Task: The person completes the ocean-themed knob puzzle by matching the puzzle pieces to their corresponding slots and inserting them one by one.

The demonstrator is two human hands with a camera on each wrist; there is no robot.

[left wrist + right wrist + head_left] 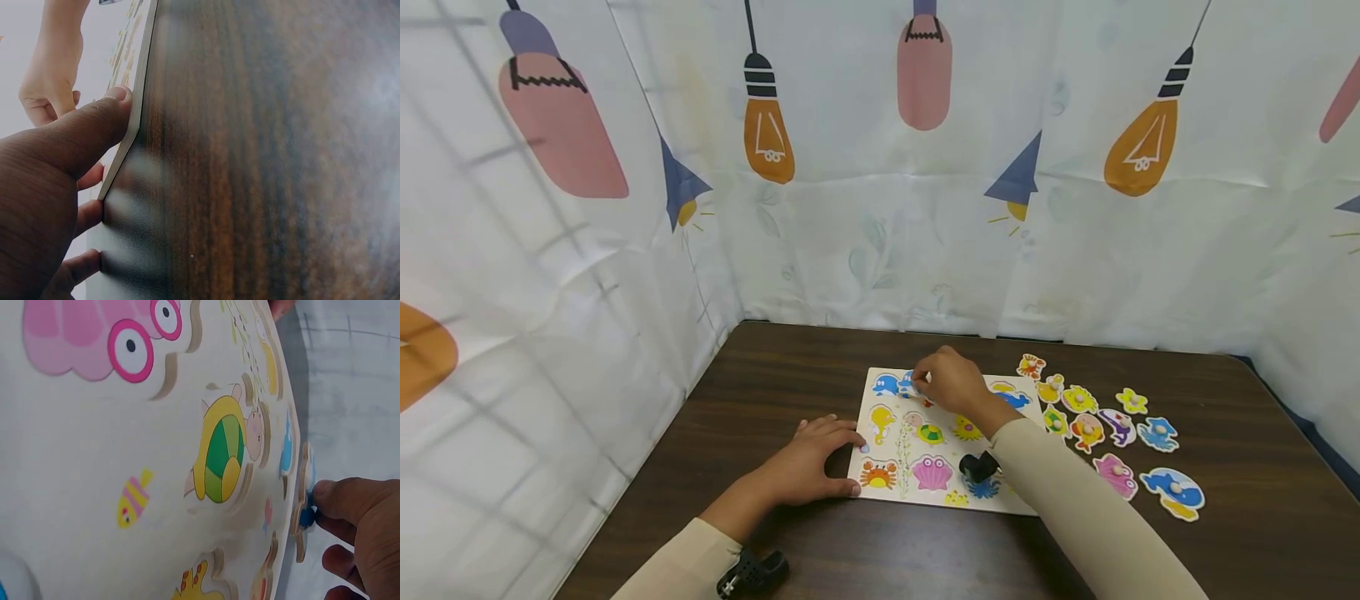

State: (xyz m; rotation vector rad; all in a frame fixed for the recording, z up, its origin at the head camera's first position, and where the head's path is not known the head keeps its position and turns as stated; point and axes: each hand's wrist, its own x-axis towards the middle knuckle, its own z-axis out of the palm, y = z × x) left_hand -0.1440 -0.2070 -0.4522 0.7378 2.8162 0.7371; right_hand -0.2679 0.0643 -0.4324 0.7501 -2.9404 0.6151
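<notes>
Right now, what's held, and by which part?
Right hand pinches a blue puzzle piece at its printed face; fingers hide any knob. Left hand only touches the board.

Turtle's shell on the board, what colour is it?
The turtle's shell is light and dark green; best in the right wrist view.

Brown table (pixel 1240 450): puzzle board (pixel 957 450), pieces (pixel 1118 427)

No text, label, brand, number or sign can be read in any view. The puzzle board (pixel 887 450) and knobbed pieces (pixel 1159 435) show painted pictures, the curtain (pixel 820 250) printed lamps and leaves. Pale marks on the black left-wrist device (pixel 751 575) are too small to make out.
</notes>
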